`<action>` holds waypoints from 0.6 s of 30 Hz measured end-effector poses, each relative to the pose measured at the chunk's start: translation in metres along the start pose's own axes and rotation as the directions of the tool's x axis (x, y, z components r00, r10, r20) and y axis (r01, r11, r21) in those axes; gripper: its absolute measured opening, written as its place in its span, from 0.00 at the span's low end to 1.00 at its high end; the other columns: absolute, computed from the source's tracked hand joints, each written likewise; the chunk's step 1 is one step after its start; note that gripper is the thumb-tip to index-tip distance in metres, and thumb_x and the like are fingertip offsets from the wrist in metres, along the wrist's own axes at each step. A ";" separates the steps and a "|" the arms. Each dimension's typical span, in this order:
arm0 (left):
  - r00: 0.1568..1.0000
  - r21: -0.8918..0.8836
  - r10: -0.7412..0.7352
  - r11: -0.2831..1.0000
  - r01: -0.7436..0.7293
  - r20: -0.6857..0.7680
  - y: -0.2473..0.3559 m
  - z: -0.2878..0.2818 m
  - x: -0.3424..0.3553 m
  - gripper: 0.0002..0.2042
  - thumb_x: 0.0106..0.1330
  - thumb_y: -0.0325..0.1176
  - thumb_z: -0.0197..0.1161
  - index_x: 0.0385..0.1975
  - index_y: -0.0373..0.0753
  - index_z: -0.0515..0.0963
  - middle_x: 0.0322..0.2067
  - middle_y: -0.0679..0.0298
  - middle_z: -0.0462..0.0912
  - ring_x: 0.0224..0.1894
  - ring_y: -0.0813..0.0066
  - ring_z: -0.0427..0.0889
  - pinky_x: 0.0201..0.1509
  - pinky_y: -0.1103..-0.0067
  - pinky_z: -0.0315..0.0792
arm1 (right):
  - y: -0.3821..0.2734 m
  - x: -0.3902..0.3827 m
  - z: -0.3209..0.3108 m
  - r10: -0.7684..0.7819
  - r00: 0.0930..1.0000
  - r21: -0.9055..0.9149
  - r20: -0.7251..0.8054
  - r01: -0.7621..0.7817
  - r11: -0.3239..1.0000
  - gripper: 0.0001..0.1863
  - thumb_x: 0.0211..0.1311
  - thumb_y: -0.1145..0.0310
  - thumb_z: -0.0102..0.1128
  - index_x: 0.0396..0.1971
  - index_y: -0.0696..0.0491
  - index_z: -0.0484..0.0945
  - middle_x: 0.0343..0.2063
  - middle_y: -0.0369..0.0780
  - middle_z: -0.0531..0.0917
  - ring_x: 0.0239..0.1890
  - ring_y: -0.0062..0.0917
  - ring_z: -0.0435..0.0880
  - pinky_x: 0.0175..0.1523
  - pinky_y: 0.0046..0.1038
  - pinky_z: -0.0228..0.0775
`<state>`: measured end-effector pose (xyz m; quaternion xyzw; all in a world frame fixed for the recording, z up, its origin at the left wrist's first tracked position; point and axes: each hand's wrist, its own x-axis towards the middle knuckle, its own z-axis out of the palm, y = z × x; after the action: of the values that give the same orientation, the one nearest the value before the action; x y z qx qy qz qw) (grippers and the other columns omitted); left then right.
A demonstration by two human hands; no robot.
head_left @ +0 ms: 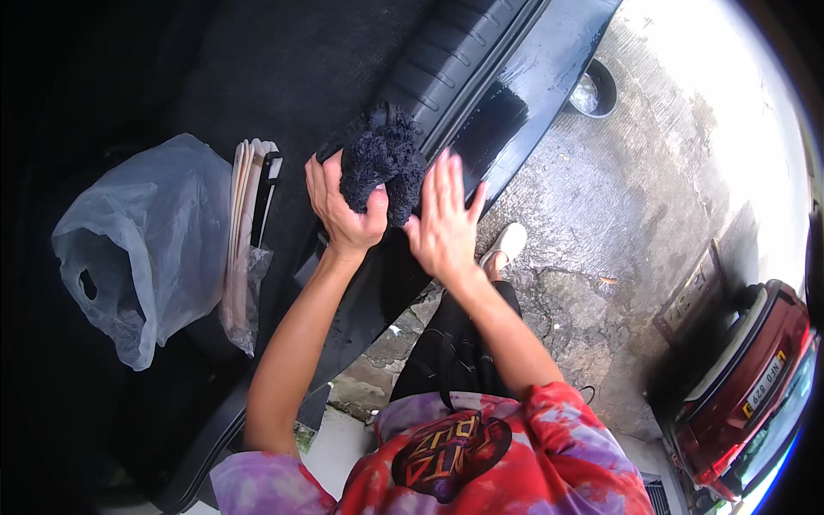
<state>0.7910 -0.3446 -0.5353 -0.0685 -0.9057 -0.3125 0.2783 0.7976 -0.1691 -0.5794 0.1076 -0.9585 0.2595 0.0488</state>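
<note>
So both hands are on a dark fluffy wash mitt [382, 163], right on the black car bumper [515, 94] at the open trunk's edge. Left hand [343, 210] is clamped around its lower part; right hand [442, 219] lies flat and open against its side. Mitt looks soft, light and squishy, easiest to bunch by the middle. Left of the mitt, inside the trunk, a clear plastic bag [142, 245] slumps, contents not visible.
</note>
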 end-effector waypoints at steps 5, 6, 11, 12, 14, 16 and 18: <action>1.000 0.049 -0.006 0.999 0.005 0.015 -0.005 -0.006 -0.004 0.28 0.57 0.49 0.62 0.49 0.29 0.74 0.43 0.44 0.76 0.45 0.38 0.74 0.57 0.52 0.67 | 0.028 0.017 -0.007 -0.090 0.996 -0.023 -0.024 0.090 0.996 0.42 0.73 0.42 0.47 0.74 0.59 0.58 0.78 0.47 0.55 0.81 0.38 0.49 0.74 0.69 0.26; 1.000 0.035 -0.001 0.999 0.000 0.022 -0.003 -0.001 0.002 0.28 0.57 0.49 0.62 0.48 0.29 0.74 0.43 0.44 0.76 0.45 0.39 0.74 0.57 0.52 0.67 | 0.063 0.062 -0.017 -0.068 0.990 -0.101 -0.123 0.055 0.993 0.40 0.74 0.43 0.45 0.74 0.58 0.58 0.78 0.46 0.55 0.80 0.37 0.51 0.73 0.71 0.29; 0.999 0.072 0.026 0.997 -0.028 0.031 -0.001 -0.002 0.002 0.27 0.57 0.49 0.60 0.47 0.29 0.75 0.42 0.45 0.77 0.44 0.39 0.75 0.57 0.51 0.67 | 0.042 0.040 -0.009 -0.042 0.998 -0.122 -0.041 0.037 0.992 0.44 0.70 0.41 0.50 0.73 0.60 0.60 0.78 0.46 0.54 0.80 0.36 0.50 0.73 0.71 0.31; 0.999 0.077 0.039 0.996 -0.040 0.021 -0.001 -0.001 0.002 0.27 0.57 0.49 0.60 0.47 0.30 0.75 0.42 0.45 0.78 0.44 0.39 0.75 0.57 0.51 0.67 | 0.012 -0.005 -0.003 -0.076 0.992 -0.013 0.104 0.078 0.997 0.47 0.66 0.39 0.53 0.73 0.60 0.60 0.78 0.45 0.54 0.81 0.35 0.49 0.74 0.70 0.29; 0.998 0.078 0.047 0.996 -0.050 0.040 -0.001 -0.001 0.001 0.29 0.60 0.51 0.59 0.48 0.29 0.75 0.43 0.45 0.78 0.44 0.37 0.75 0.59 0.50 0.67 | -0.017 -0.063 0.004 -0.144 0.955 0.121 0.260 0.115 0.986 0.49 0.61 0.37 0.57 0.73 0.58 0.62 0.78 0.44 0.54 0.81 0.34 0.48 0.75 0.68 0.25; 0.998 0.098 0.037 0.994 -0.042 0.049 -0.007 -0.003 -0.004 0.30 0.61 0.53 0.58 0.49 0.28 0.74 0.43 0.46 0.78 0.44 0.36 0.75 0.60 0.48 0.66 | 0.008 -0.013 -0.009 -0.094 0.978 0.097 0.188 0.077 0.992 0.46 0.65 0.40 0.55 0.73 0.57 0.62 0.78 0.44 0.55 0.81 0.34 0.49 0.74 0.69 0.28; 0.998 0.118 0.045 0.992 -0.049 0.040 -0.005 0.000 -0.004 0.32 0.62 0.54 0.58 0.50 0.26 0.74 0.43 0.46 0.78 0.45 0.36 0.75 0.60 0.46 0.65 | 0.058 0.066 -0.023 -0.016 0.999 -0.082 -0.040 0.013 0.997 0.43 0.68 0.43 0.54 0.73 0.58 0.61 0.78 0.45 0.55 0.81 0.35 0.50 0.74 0.70 0.31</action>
<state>0.7932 -0.3484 -0.5402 -0.0787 -0.9258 -0.2500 0.2724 0.7207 -0.1209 -0.5777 0.1071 -0.9664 0.2217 0.0743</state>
